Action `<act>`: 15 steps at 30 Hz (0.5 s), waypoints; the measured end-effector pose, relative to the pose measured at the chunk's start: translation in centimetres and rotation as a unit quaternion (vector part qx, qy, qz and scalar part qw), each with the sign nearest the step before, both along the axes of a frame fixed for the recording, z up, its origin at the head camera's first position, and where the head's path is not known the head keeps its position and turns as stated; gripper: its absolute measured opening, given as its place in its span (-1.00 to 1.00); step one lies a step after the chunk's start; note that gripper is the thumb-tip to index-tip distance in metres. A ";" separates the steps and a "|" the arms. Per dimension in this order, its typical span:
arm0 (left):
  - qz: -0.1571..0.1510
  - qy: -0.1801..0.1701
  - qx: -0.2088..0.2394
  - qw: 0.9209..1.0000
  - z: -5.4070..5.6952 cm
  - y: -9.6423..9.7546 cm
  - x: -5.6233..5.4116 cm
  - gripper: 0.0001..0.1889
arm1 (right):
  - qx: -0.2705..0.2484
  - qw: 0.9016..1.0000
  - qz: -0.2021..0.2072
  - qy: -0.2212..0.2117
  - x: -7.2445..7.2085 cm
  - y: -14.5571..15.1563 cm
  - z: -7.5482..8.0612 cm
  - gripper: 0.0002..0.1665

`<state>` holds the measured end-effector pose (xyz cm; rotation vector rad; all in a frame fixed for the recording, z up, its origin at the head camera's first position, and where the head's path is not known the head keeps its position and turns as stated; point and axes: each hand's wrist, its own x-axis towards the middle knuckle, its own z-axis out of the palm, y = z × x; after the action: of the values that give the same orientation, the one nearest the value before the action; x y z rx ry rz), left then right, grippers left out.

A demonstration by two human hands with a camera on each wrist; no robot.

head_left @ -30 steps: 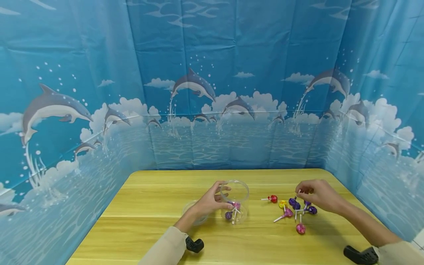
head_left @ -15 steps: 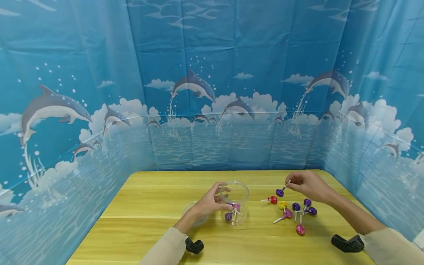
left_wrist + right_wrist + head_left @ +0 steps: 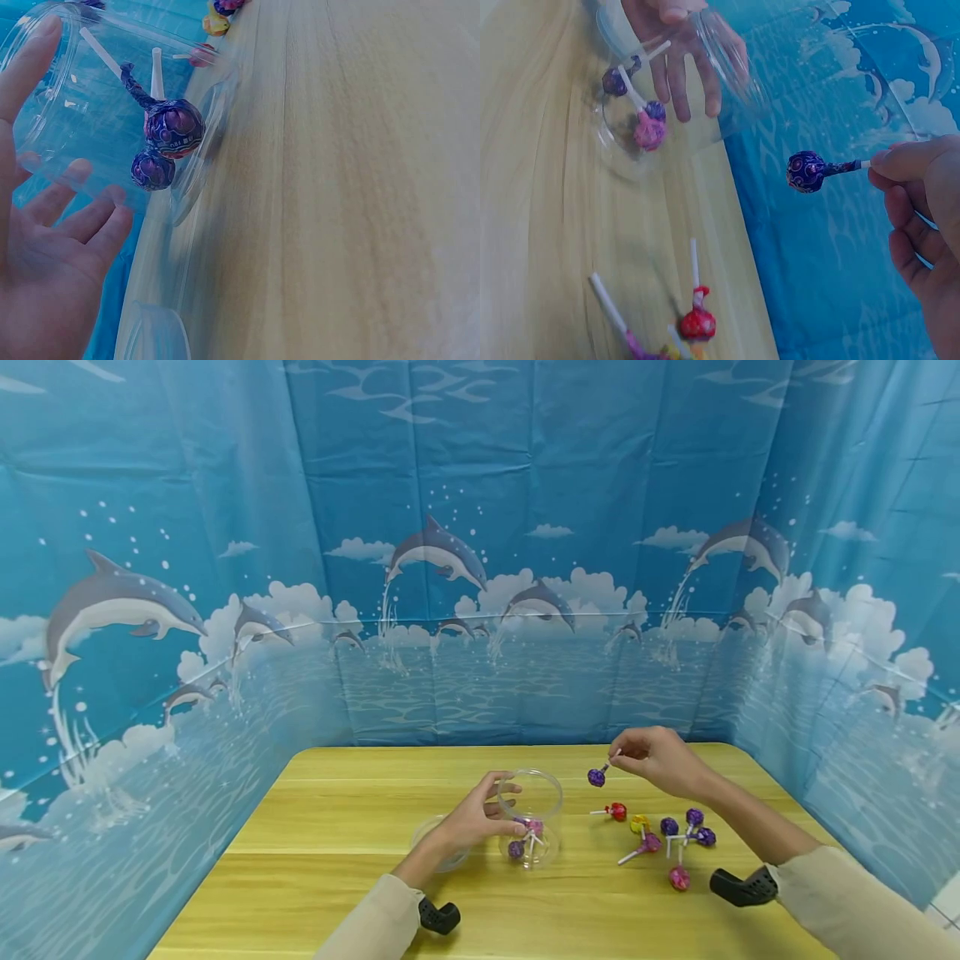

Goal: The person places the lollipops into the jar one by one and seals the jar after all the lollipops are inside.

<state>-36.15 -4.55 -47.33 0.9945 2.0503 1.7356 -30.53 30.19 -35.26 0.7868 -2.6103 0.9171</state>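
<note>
My left hand (image 3: 474, 818) holds a clear plastic jar (image 3: 547, 810) around its side, thumb in front and fingers behind. The jar is upright with its mouth uncovered. Inside at the bottom lie a few lollipops, purple ones (image 3: 174, 127) and a pink one (image 3: 650, 131), sticks leaning up. My right hand (image 3: 663, 764) pinches a purple-wrapped lollipop (image 3: 596, 777) by its white stick, head pointing down toward the jar. It is held above the table, to the right of the jar and apart from it.
A clear round lid (image 3: 453, 862) lies left of the jar, partly under the left forearm. To the right on the wooden table (image 3: 315, 843) are a red lollipop (image 3: 617, 812), a yellow one (image 3: 639, 823), pink ones (image 3: 679, 878) and several purple ones (image 3: 705, 837). A dolphin-print curtain surrounds the table.
My right hand has lifted the purple lollipop from the group on the right and carried it left toward the jar. The left hand and jar have stayed in place.
</note>
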 end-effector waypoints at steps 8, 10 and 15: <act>0.000 0.000 0.004 1.000 -0.1 0.0 0.0 -0.21 | -0.024 0.999 0.025 -0.007 -1.1 -3.0 0.2 -0.92; -0.001 0.001 0.004 1.000 -0.1 -0.1 0.0 -0.21 | -0.028 0.999 0.034 -0.012 -1.4 -3.9 0.2 -0.92; -0.008 -0.004 0.009 1.000 -0.1 0.0 -0.1 -0.21 | -0.035 0.997 0.060 -0.026 -1.9 -6.0 -0.2 -0.93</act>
<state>-36.28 -4.59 -47.46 1.0047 2.0193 1.7499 -32.44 24.22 -35.46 0.9215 -2.5827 1.0688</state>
